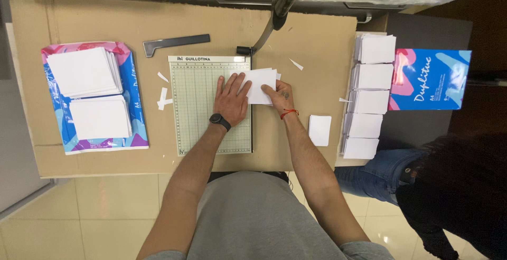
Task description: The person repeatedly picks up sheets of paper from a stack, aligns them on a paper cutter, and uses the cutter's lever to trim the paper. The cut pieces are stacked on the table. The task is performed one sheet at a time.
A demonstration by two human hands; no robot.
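A pale green paper guillotine (198, 107) lies on a cardboard-covered table (311, 43), its black blade arm (282, 4) raised. A small stack of white sheets (260, 83) sits across the cutter's right edge. My left hand (231, 99), with a black watch at the wrist, presses flat on the board and the stack's left part. My right hand (278, 95), wearing a red string bracelet, grips the stack's right side past the cutting edge.
Two piles of white cut sheets rest on an opened paper wrapper (132, 123) at left. Several stacks of cut cards (369, 91) line the right edge beside a blue paper ream (430, 78). A single card (319, 129), paper scraps and a grey metal bar (174, 42) lie about. Another person (422, 186) stands at right.
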